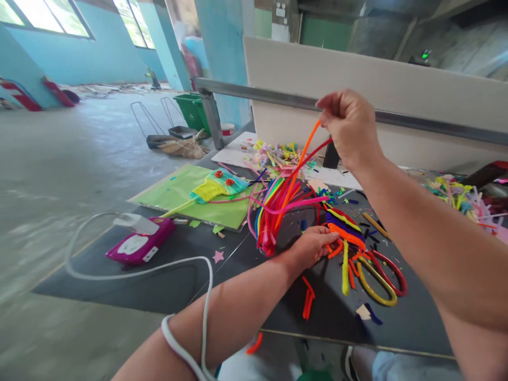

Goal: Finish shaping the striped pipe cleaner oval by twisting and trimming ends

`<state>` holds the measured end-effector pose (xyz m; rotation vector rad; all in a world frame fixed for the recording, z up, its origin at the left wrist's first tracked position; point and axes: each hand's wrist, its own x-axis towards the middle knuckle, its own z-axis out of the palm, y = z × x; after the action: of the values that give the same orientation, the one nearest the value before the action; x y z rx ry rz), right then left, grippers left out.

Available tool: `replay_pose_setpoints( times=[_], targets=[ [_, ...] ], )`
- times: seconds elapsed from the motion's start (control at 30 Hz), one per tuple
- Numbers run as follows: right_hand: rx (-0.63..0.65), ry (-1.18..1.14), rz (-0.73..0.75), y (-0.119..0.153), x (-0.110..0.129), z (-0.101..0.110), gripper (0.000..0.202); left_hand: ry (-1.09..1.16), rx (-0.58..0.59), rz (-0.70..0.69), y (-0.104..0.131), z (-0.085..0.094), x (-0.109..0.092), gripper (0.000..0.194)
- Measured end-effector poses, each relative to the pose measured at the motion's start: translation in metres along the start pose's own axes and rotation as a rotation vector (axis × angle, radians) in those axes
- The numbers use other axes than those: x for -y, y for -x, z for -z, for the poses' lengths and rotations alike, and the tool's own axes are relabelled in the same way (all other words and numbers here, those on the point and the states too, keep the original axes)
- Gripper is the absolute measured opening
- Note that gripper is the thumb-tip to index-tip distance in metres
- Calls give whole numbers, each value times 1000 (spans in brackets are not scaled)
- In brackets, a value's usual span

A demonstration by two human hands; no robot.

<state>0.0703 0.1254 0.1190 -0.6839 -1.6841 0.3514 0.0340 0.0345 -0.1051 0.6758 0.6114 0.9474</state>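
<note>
My right hand (pixel 349 124) is raised above the table, its fingers pinched on the upper end of an orange pipe cleaner (pixel 305 151). A red pipe cleaner (pixel 311 156) reaches up close to the same hand; whether it is gripped I cannot tell. Lower down, my left hand (pixel 317 243) grips the edge of a striped pipe-cleaner piece (pixel 344 226) in yellow, dark blue and orange rows. Between the hands and to the left lies a bundle of colourful pipe cleaners (pixel 270 227). Scissors (pixel 379 286) with yellow and red handles rest beside the striped piece.
A yellow and turquoise pipe-cleaner piece (pixel 214 185) lies on a green sheet (pixel 234 214). A magenta box (pixel 138 243) with a white cable (pixel 159 272) sits at left; the cable crosses my left forearm. Offcuts (pixel 307 299) are scattered about. A metal rail (pixel 270 95) runs behind.
</note>
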Motion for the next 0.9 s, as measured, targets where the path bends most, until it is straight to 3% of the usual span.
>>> replay_pose_setpoints(
  times=[0.07, 0.2, 0.23, 0.33, 0.47, 0.57, 0.67, 0.8, 0.9],
  targets=[
    [-36, -19, 12, -4, 6, 1, 28, 28, 37, 4, 0, 0, 0, 25],
    [277, 29, -70, -4, 14, 6, 21, 37, 1, 29, 0, -1, -1, 17],
    [195, 10, -52, -6, 19, 10, 22, 34, -21, 32, -1, -1, -2, 14],
    [-239, -112, 186, -18, 39, 28, 23, 33, -34, 45, -1, -1, -4, 11],
    [-52, -28, 221, -25, 59, 43, 20, 30, -42, 72, 0, -2, -7, 11],
    [-11, -47, 213, -15, 60, 39, 21, 29, -90, 49, 2, -4, -7, 13],
    [121, -32, 156, -3, 59, 33, 21, 20, -179, -2, 3, -5, -5, 14],
    [-117, -136, 77, -1, 56, 42, 22, -15, -318, -81, 1, 0, -9, 14],
    [-110, -108, 17, 5, 41, 65, 18, -58, -358, -61, 0, 5, -17, 11]
  ],
)
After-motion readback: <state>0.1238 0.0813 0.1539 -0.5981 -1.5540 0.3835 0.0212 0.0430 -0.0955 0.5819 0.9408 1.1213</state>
